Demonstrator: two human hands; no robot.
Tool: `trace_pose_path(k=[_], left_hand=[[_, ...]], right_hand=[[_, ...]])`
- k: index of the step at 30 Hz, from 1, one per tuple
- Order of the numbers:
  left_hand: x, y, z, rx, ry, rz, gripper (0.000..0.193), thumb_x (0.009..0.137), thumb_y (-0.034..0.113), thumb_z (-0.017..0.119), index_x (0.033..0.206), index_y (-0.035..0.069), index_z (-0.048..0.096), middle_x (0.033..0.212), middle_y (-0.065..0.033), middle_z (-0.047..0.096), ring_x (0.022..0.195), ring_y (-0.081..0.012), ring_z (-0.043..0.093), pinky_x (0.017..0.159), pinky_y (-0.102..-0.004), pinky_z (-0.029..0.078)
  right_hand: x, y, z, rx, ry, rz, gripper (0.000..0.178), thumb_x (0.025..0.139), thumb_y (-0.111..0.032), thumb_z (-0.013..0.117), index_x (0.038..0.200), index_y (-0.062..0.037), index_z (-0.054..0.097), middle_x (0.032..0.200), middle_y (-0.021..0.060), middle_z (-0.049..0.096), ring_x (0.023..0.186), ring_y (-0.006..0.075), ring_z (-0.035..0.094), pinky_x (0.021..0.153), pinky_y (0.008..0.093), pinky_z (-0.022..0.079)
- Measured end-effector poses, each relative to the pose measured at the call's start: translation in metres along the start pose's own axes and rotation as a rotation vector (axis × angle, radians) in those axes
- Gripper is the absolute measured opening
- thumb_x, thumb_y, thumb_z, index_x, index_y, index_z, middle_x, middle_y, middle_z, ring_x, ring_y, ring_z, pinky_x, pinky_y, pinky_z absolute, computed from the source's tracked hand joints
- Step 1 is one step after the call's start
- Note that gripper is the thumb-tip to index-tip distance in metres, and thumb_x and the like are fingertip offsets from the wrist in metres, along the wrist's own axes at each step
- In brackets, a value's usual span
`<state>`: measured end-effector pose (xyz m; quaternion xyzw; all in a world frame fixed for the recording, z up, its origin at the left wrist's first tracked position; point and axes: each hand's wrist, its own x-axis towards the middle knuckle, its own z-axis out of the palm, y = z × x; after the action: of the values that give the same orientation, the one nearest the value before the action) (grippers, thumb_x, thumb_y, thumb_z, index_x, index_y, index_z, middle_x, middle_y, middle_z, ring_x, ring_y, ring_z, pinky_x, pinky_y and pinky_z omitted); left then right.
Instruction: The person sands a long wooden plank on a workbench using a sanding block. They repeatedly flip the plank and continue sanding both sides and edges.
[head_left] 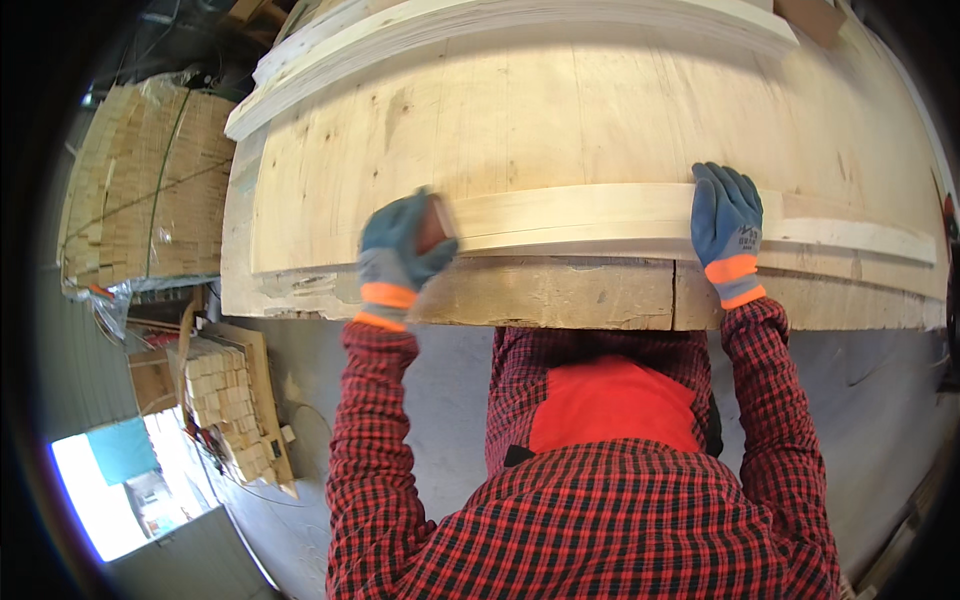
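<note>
A wooden strip runs between the gloved hands.

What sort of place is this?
Probably a woodworking shop: there's a plastic-wrapped stack of wood pieces, a pile of small wooden blocks, and a long pale wooden strip on a wooden sheet.

A long, flat, pale wooden strip lay on a broad, rectangular, tan plywood sheet, before long, pale, stacked wooden boards.
</note>
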<state>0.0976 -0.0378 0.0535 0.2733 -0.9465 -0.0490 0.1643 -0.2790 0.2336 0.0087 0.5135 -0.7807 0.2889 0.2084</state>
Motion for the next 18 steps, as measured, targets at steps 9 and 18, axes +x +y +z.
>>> trace_pose_path(k=[9,18], left_hand=[[0.033,0.156,0.063,-0.022,0.104,0.210,0.091,0.079,0.062,0.086,0.149,0.008,0.063,0.129,-0.0201,0.064,0.124,-0.0420,0.061,0.105,-0.0569,0.050],[-0.016,0.071,0.038,0.150,0.195,0.174,0.092,0.063,0.058,0.095,0.136,0.006,0.072,0.124,-0.0185,0.066,0.117,-0.0395,0.064,0.101,-0.0567,0.053]], right_hand=[[0.000,0.000,-0.001,0.034,0.033,0.012,0.026,0.106,-0.019,0.061,0.117,-0.0018,0.077,0.116,0.0171,0.079,0.111,0.0381,0.071,0.106,0.0495,0.051],[0.001,-0.001,-0.002,0.052,0.042,-0.003,0.027,0.107,-0.019,0.060,0.115,-0.0012,0.078,0.115,0.0176,0.079,0.111,0.0385,0.072,0.107,0.0497,0.052]])
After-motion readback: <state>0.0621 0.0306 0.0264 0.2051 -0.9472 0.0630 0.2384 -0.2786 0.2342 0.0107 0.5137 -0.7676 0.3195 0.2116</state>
